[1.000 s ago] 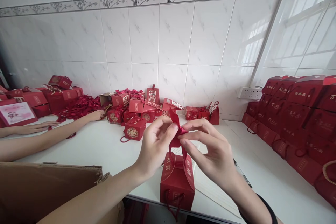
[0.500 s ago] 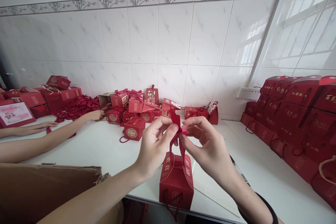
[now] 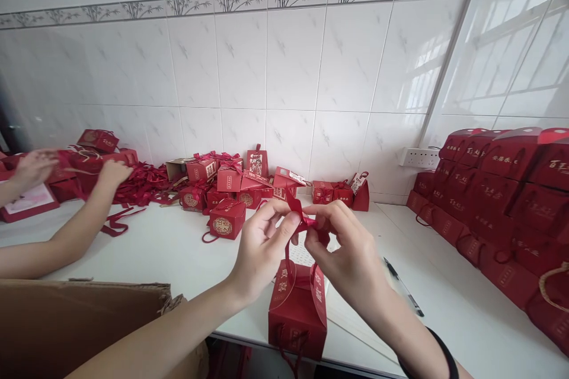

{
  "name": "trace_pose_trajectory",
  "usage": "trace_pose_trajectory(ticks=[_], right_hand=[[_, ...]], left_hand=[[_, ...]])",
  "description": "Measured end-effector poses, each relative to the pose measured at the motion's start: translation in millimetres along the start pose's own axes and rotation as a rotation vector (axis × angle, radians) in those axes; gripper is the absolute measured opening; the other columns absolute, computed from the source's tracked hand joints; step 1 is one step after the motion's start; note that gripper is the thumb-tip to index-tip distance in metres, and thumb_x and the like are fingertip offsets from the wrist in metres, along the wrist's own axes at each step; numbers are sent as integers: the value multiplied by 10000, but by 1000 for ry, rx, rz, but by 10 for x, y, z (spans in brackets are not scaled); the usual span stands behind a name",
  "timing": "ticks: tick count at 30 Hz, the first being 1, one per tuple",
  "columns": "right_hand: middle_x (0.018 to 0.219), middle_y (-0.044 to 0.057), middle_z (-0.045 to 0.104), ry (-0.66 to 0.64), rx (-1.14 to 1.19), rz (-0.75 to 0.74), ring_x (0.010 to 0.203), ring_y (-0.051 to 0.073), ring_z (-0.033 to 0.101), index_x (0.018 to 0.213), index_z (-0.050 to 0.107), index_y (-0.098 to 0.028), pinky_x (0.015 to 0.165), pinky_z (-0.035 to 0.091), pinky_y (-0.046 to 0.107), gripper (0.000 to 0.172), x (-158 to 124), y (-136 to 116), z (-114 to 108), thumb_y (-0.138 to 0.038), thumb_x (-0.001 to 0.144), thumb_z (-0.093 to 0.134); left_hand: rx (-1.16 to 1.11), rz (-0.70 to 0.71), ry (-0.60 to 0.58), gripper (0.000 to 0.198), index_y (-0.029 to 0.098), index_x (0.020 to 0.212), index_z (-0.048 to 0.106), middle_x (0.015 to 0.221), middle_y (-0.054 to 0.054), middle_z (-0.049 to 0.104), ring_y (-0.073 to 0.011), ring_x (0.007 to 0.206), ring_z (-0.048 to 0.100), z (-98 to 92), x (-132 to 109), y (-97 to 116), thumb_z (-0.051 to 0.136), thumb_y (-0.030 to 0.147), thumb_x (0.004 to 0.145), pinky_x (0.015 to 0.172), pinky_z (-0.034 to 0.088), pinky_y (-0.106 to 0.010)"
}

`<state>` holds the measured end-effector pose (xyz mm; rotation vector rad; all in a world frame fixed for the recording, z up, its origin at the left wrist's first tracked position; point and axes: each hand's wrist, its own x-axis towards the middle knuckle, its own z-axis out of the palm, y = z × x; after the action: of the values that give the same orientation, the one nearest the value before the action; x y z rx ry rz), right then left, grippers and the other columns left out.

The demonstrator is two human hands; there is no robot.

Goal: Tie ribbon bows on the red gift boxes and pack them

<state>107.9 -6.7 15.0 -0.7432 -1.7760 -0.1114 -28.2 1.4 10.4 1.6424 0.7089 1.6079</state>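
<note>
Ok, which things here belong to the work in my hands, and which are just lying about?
In use, it seems:
Shiny red ribbon, in left hand and right hand
Red rectangular cardboard box below it

Seemingly lying about:
Slim black-and-clear pen
Pale flat sheet

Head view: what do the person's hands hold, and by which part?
The left hand and right hand pinch a red ribbon at its gathered part, above the red box.
</note>
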Motion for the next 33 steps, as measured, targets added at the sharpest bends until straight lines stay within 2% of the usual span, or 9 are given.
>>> trace_pose_trajectory(ticks=[6,10,13,16,20,22,26,29,33], right_hand=[[748,5,542,-8,-21,14,586,100,521,901,575,-201,538,445,203,214,1,-5,-2,-64,764,484],[723,0,554,-96,33,98,563,96,517,803,575,-202,530,439,202,134,3,-13,-27,-89,781,507],[725,6,556,-98,115,159,633,117,544,730,541,-200,591,460,224,99,3,-15,-40,-127,792,515],[738,13,563,-152,334,303,656,131,561,739,504,-196,597,469,242,71,-2,-18,-45,-200,808,521],[617,-22,557,-285,550,507,536,114,535,755,468,-199,490,416,215,109,2,-41,-55,-263,805,541],[579,-41,521,-239,482,486,512,98,498,724,450,-199,466,381,196,112,6,-47,-51,-225,778,545],[574,-63,466,-99,247,334,490,74,431,696,400,-205,457,347,174,120,-14,-15,-7,-128,717,489],[597,-78,489,-94,220,312,465,75,460,859,410,-222,436,359,164,153,-58,8,30,-136,745,465],[772,-46,597,-105,237,273,458,59,501,1020,401,-241,405,354,157,240,-87,-6,36,-137,808,446]], left_hand=[[95,83,-6,189,180,785,559,764,2,550,-100,665,493,-5,9,2,549,355,856,602,427,-204],[123,100,28,170,186,793,567,721,17,542,-93,665,500,-4,18,5,558,345,851,597,426,-182],[135,77,53,197,183,770,556,681,23,526,-92,650,494,-2,21,2,564,365,844,592,422,-180],[125,66,52,217,177,767,558,674,21,534,-89,630,486,-4,21,6,566,381,840,574,417,-178],[87,57,60,217,177,764,554,661,25,529,-90,631,499,-7,16,21,581,383,829,575,427,-176],[72,64,54,207,180,766,559,661,25,533,-90,620,504,-4,8,26,578,375,832,558,426,-178],[44,121,-27,187,177,765,574,706,2,581,-100,628,545,6,-12,32,551,339,856,560,450,-196],[18,150,-73,149,183,784,584,737,-5,620,-105,668,592,12,-18,40,538,296,870,603,478,-198],[-3,162,-73,122,187,791,597,730,9,629,-94,694,607,15,-17,48,540,258,873,644,489,-181]])
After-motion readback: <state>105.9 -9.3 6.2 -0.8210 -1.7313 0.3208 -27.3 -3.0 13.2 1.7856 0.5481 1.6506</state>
